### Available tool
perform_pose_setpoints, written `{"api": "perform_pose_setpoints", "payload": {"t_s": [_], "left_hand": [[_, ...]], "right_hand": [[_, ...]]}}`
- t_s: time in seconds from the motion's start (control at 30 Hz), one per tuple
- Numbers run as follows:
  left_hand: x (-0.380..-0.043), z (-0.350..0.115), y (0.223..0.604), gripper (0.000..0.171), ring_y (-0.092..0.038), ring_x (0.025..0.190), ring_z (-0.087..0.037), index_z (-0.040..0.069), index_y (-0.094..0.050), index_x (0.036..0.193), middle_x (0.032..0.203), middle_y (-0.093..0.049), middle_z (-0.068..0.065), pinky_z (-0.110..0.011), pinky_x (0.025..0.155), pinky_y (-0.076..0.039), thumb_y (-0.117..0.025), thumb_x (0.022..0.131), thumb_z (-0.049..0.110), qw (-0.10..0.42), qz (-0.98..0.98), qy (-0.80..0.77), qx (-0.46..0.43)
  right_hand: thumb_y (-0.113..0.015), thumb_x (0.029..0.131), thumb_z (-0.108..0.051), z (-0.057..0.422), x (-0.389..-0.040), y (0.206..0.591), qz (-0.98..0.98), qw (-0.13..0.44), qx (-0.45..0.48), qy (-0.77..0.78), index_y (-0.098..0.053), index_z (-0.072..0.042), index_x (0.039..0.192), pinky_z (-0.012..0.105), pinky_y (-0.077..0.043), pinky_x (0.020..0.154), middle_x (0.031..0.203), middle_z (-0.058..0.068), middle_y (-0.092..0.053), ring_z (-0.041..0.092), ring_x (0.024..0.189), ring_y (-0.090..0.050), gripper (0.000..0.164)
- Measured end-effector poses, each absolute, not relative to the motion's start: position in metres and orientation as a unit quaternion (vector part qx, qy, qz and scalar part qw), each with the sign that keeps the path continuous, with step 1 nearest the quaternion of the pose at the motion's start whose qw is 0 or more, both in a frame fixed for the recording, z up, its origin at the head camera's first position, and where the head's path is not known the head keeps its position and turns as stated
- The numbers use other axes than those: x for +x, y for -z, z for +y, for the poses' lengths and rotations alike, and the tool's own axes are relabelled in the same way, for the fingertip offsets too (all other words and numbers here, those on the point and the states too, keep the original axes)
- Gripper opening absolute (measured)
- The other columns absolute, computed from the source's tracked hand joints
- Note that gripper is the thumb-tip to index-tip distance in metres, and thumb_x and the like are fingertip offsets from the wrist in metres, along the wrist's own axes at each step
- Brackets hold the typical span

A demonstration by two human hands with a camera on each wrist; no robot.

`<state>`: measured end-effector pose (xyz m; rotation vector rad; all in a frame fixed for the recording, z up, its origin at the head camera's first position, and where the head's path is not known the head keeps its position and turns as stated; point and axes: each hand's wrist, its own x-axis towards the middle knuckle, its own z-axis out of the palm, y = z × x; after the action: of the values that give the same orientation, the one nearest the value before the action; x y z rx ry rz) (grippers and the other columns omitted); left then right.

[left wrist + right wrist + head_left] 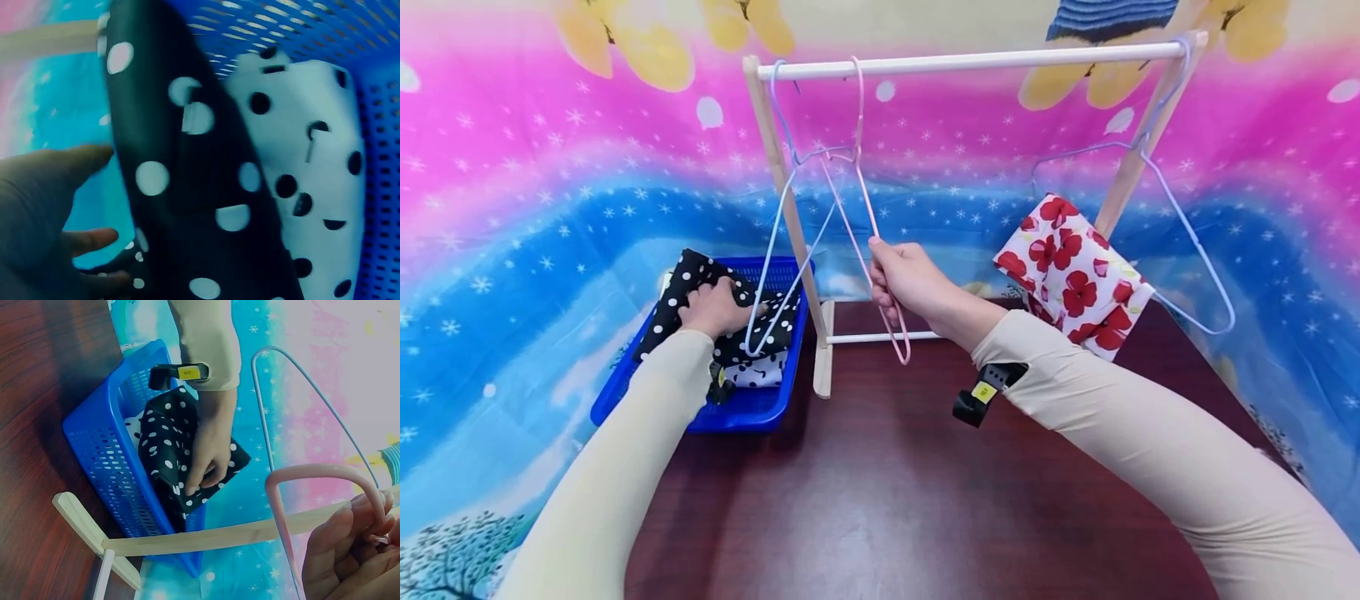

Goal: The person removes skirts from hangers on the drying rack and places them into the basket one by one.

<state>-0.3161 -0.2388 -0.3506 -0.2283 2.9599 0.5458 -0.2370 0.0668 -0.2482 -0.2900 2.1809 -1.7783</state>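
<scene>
My left hand (pixel 713 308) is over a black cloth with white dots (pixel 670 321) in the blue basket (pixel 730 423). Its fingers and thumb are spread apart at the cloth; in the left wrist view the fingertips lie close to the cloth's edge. Under it lies a white cloth with black dots (pixel 312 181). My right hand (pixel 910 279) grips the side of a pink hanger (pixel 859 108), which hangs by its hook from the rack's rail (pixel 970 62). The hanger's rounded end sticks out below the fingers.
Left of the pink hanger hangs a blue hanger (pixel 772 225), partly in front of the basket. At the right end another blue hanger (pixel 1187 221) carries a white cloth with red flowers (pixel 1078 283). The wooden rack's foot (pixel 823 358) stands on the dark table (pixel 880 500).
</scene>
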Motion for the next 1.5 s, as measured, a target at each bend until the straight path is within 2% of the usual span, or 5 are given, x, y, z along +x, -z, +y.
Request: {"api": "perform_pose_setpoints", "payload": {"t_s": [0.3,0.53,0.73,1.03,1.5], "left_hand": [[-0.311,-0.244,0.360,0.114,0.015,0.146,-0.064,0.006,0.003,0.161,0.157,0.016,-0.045,-0.080,0.115,-0.009,-0.058,0.088,0.070,0.208,0.962,-0.152,-0.094],[-0.313,-0.247,0.363,0.121,-0.001,0.151,-0.058,-0.005,0.011,0.157,0.162,0.004,-0.037,-0.063,0.124,-0.017,-0.051,0.089,0.073,0.312,0.940,-0.134,-0.023],[-0.313,-0.244,0.372,0.120,-0.014,0.150,-0.055,0.000,0.007,0.160,0.164,-0.002,-0.036,-0.066,0.121,-0.022,-0.049,0.087,0.077,0.342,0.937,-0.075,-0.020],[-0.325,-0.247,0.385,0.117,0.005,0.154,-0.050,-0.007,0.011,0.157,0.164,0.008,-0.033,-0.058,0.127,-0.009,-0.054,0.092,0.066,0.379,0.919,-0.109,-0.014],[-0.317,-0.248,0.374,0.132,-0.001,0.155,-0.048,0.003,0.013,0.159,0.164,0.008,-0.034,-0.060,0.126,-0.014,-0.060,0.080,0.078,0.421,0.901,-0.103,-0.016]], "right_hand": [[-0.028,0.112,-0.041,0.065,-0.236,0.250,0.760,0.156,-0.099,0.624,-0.037,-0.008,0.068,0.026,-0.039,0.045,0.052,0.001,-0.042,0.015,0.043,-0.039,0.055],[-0.028,0.111,-0.041,0.065,-0.238,0.251,0.761,0.151,-0.100,0.623,-0.037,-0.008,0.068,0.026,-0.040,0.047,0.053,0.001,-0.042,0.015,0.045,-0.040,0.055],[-0.030,0.111,-0.041,0.058,-0.239,0.252,0.755,0.153,-0.102,0.630,-0.039,-0.007,0.066,0.026,-0.041,0.047,0.052,0.001,-0.043,0.014,0.044,-0.041,0.057],[-0.032,0.111,-0.039,0.040,-0.238,0.251,0.747,0.165,-0.100,0.637,-0.044,-0.006,0.070,0.027,-0.048,0.047,0.053,0.003,-0.053,0.013,0.042,-0.049,0.055],[-0.030,0.111,-0.044,0.025,-0.243,0.254,0.753,0.190,-0.112,0.620,-0.046,-0.007,0.072,0.027,-0.046,0.045,0.056,0.005,-0.054,0.016,0.043,-0.052,0.056]]}}
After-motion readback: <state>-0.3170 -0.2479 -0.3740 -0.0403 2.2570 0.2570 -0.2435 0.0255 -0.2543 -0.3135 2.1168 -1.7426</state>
